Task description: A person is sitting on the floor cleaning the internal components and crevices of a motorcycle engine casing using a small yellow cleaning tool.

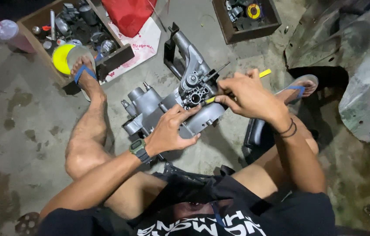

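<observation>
Left hand [170, 131] spread on grey engine casing [163, 109]; right hand [248, 97] pinches yellow-handled tool [263, 73] at its top edge

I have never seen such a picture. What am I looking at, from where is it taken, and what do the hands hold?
The single picture comes from a camera worn on a person's head, looking down at their own legs and hands. The person sits on a concrete floor. Between the legs lies a grey metal engine casing. The left hand, with a wristwatch, rests on the casing and steadies it. The right hand holds a thin tool with a yellow handle, its tip at the casing's top. Farther away stand two boxes of parts, a red bag and a pink cup.
</observation>
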